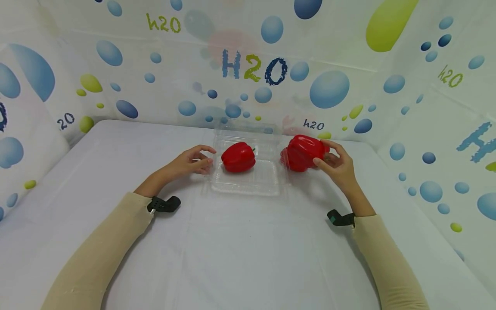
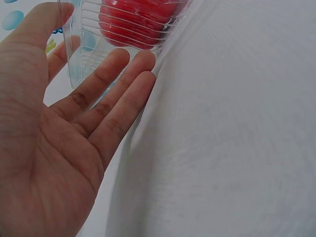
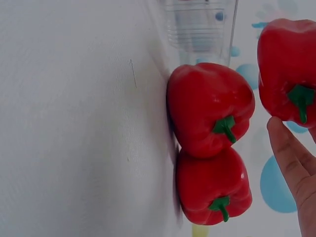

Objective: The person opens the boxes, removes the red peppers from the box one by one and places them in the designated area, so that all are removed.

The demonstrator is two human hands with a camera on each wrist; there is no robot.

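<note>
A clear plastic clamshell tray [image 1: 267,183] lies open on the white-covered counter [image 1: 232,249], with one glossy red bell pepper [image 1: 238,157] inside it. The left hand [image 1: 191,161], fingers straight and relaxed, touches the tray's left wall. The right hand [image 1: 339,165] curls around a second red bell pepper [image 1: 304,153], raised just right of the tray. In the right wrist view two more red peppers [image 3: 210,111] rest on the counter; the head view hides them behind the held one.
</note>
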